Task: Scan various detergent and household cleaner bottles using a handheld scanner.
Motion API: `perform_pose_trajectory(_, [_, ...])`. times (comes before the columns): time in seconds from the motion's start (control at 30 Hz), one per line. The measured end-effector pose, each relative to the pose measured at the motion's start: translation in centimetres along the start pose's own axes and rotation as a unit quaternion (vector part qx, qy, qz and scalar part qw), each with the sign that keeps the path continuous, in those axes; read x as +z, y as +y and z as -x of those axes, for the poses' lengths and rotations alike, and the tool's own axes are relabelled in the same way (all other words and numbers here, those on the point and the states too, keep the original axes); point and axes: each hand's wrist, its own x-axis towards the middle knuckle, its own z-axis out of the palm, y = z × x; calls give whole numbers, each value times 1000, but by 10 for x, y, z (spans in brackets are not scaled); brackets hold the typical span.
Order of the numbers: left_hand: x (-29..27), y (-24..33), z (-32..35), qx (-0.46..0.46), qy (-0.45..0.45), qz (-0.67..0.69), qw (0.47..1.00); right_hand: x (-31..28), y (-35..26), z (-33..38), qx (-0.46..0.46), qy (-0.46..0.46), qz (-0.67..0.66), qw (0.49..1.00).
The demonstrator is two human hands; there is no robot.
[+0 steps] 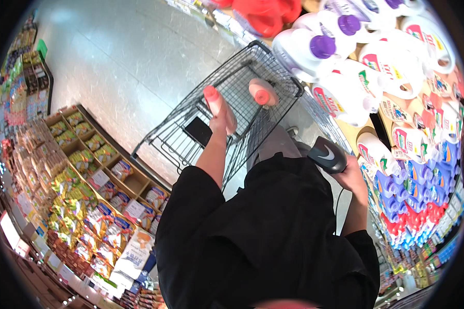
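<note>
My left hand (219, 123) is closed round a pale pink bottle (226, 114) with a coral cap, held up over the shopping cart (191, 109). Inside the cart's wire basket is a second pink bottle (267, 86) with the same sort of cap. At my right side, my right hand (351, 176) grips a dark rounded handheld scanner (327, 155) with a pale curved mark on it. A thin dark cord (338, 208) hangs beside that wrist. The fingers under the scanner are partly hidden.
Close on my right, shelves carry white detergent jugs (340, 92), purple-capped jugs (317, 44) and blue bottles (397, 188). To the left stands a wooden display bin (134, 181) of bagged snacks (82, 159). Grey tiled floor (113, 56) stretches beyond the cart.
</note>
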Motion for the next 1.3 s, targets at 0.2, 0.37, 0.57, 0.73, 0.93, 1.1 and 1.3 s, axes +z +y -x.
perform_pose_trajectory(0.2, [-44,-2,109,29,-241,325,914,-19,34,34,-20,31,-80,996])
perform_pose_trajectory(0.37, [-81,53,238,56,-458,372,806,-39,49,62,-26,83,-72,994])
perform_pose_trajectory(0.57, [-69,99,360,209,-636,181,721,-57,110,107,-92,152,-184,967])
perform_pose_trajectory(0.73, [-13,104,454,302,-703,152,625,-79,165,178,-138,242,-163,947])
perform_pose_trajectory(0.93, [49,112,544,304,-779,154,526,-114,209,253,-128,330,-152,923])
perform_pose_trajectory(1.1, [70,113,586,261,-831,134,472,-125,249,265,-178,428,-53,884])
perform_pose_trajectory(1.3, [86,113,609,282,-834,90,467,-153,229,271,-187,318,-122,921])
